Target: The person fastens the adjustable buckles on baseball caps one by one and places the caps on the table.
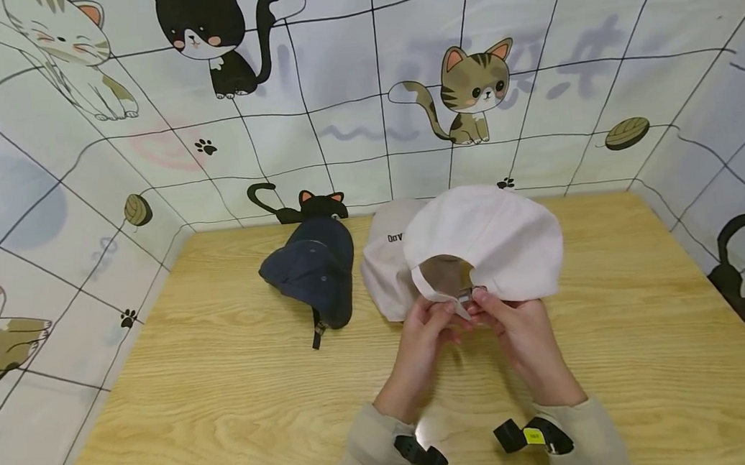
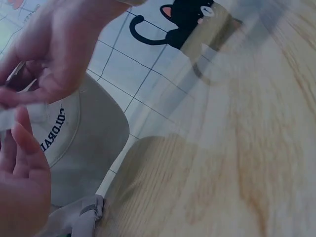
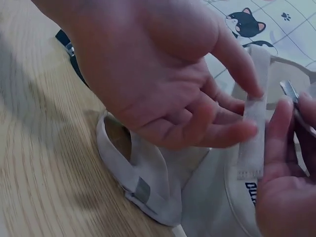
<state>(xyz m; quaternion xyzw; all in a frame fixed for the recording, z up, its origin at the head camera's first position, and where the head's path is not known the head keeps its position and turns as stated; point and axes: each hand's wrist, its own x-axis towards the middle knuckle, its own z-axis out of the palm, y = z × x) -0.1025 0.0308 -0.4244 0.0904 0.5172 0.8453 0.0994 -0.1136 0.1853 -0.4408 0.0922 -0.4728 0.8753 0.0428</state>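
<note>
A white baseball cap is held up over the table, its back opening facing me. My left hand pinches the loose end of its adjuster strap between thumb and fingers. On the other side of the opening my right hand grips the part with the metal buckle. In the right wrist view the strap's stitched end hangs down, apart from the buckle. Part of the cap's inside shows through the opening, and dark lettering shows in the left wrist view.
A beige cap with dark lettering lies behind and left of the white one, partly covered by it. Farther left a navy cap rests on the wooden table, its strap toward me. A cat-patterned backdrop surrounds the table.
</note>
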